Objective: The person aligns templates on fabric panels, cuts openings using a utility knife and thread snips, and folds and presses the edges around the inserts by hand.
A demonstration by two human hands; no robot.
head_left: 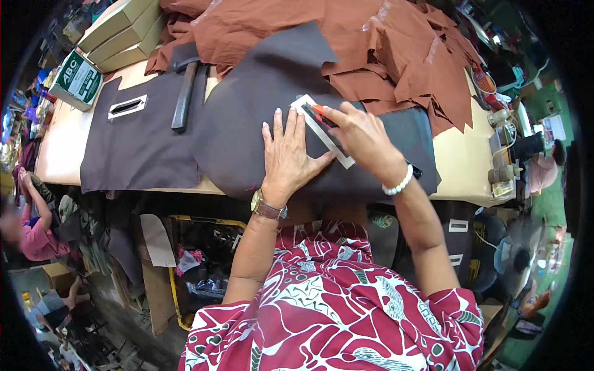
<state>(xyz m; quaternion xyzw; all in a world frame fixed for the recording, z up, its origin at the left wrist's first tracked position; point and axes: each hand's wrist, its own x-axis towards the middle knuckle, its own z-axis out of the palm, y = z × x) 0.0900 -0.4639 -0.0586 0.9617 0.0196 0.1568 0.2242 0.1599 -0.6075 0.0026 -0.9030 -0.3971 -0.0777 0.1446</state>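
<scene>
My left hand (286, 145) lies flat with fingers spread on a large dark brown leather-like sheet (247, 105). Its fingertips and thumb rest along the left edge of a white, narrow rectangular frame (343, 159) set slantwise on the sheet. My right hand (362, 137) is closed on what looks like an orange-and-black utility knife (317, 112), held over the frame's opening. The blade cannot be made out. A smaller brown piece (142, 151) to the left carries a similar white slotted frame (127, 107), and a hammer (184, 99) lies across its right side.
Reddish-brown material (396, 49) is heaped along the back of the table (473, 161). Yellowish boxes (124, 31) and a green-and-white ABC box (77, 80) stand at back left. A person in pink (43, 232) is at far left. Below the table is a yellow-framed crate (175, 290).
</scene>
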